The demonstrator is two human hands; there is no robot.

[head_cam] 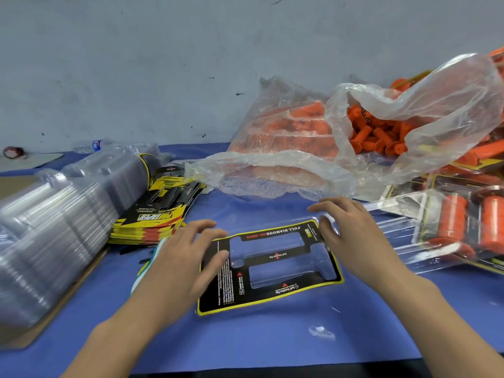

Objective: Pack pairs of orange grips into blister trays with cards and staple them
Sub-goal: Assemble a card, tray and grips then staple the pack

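Card in tray, desk middle, toward front edge. Left hand and right hand fingers spread, pressing its ends, gripping nothing. Tray likely light, flimsy, slick; hold by rims.

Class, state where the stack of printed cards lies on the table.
In the head view, the stack of cards lies left of centre on the blue table, between the pile of clear trays and the left hand.
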